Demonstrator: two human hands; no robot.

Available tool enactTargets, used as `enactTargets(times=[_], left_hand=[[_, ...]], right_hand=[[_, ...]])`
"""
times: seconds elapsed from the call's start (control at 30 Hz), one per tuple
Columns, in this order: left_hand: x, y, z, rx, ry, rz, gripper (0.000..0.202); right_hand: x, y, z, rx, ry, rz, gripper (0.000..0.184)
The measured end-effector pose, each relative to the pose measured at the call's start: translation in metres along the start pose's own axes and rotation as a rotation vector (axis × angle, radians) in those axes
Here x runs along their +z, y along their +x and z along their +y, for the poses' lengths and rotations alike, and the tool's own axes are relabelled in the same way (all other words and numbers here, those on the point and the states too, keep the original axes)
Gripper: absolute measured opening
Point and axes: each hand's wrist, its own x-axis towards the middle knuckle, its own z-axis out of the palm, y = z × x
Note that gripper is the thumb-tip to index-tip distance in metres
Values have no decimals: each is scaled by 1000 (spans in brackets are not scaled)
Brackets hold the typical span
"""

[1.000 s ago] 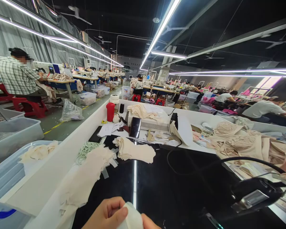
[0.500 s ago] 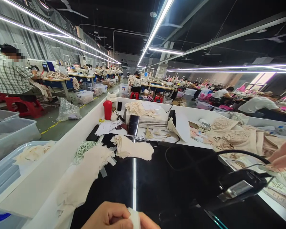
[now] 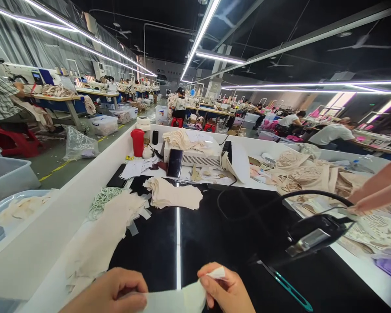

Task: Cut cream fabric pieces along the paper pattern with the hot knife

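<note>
Head view, pale fabric strip: (image 3: 171,302) stretched between the two hands at the bottom edge, over the black tabletop (image 3: 234,243); its lower part is cut off by the frame.
Left hand: (image 3: 117,287) fingers curled, thumb pressed over them, gripping the strip's left end; the cloth runs out to the right from it.
Right hand: (image 3: 226,289) thumb and fingers pinching the strip's other end; the cloth lies to its left, and a white tip sticks up between the fingers.
Fabric stacks: cream cut pieces (image 3: 176,195) ahead of the hands, touched by neither; a longer cream stack (image 3: 101,239) at the left, beyond the left hand.
Green cord bundle: (image 3: 106,202) just beside the longer stack's far end.
Teal-handled tool: (image 3: 288,287) flat on the black surface, to the right of the right hand and apart from it.
Corded black device: (image 3: 316,234) farther right, a silver plate on its side.
Another person's hand: (image 3: 378,189) at the right edge, fingers by the device's cable; whether it grips anything, I cannot tell.
Smartphone: (image 3: 175,163) propped against a white vented box (image 3: 198,157).
</note>
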Motion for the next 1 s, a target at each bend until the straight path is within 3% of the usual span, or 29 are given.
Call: enactTargets(times=[0.13, 0.2, 0.3, 0.37, 0.47, 0.57, 0.67, 0.87, 1.0], left_hand=[[-8, 22, -20, -8, 259, 193, 31], [-6, 36, -26, 8, 422, 354, 33], [6, 51, -27, 236, 652, 657, 33], [18, 58, -24, 484, 734, 763, 33], [37, 67, -15, 764, 763, 744, 32], [50, 77, -12, 870, 783, 676, 29], [54, 83, -14, 875, 806, 639, 28], [54, 82, -12, 848, 842, 642, 28], [55, 82, -10, 823, 817, 617, 25]], right_hand=[[1, 31, -12, -179, -420, 29, 40], [3, 50, -17, -261, -530, 26, 30], [4, 76, -20, -350, -633, 22, 20], [4, 89, -20, -405, -702, 11, 19], [1, 101, -18, -471, -806, 2, 19], [-3, 103, -16, -536, -909, 63, 23], [-4, 92, -17, -635, -994, 116, 29], [7, 37, -14, -857, -1094, -33, 31], [12, 12, -1, -980, -1168, -62, 27]])
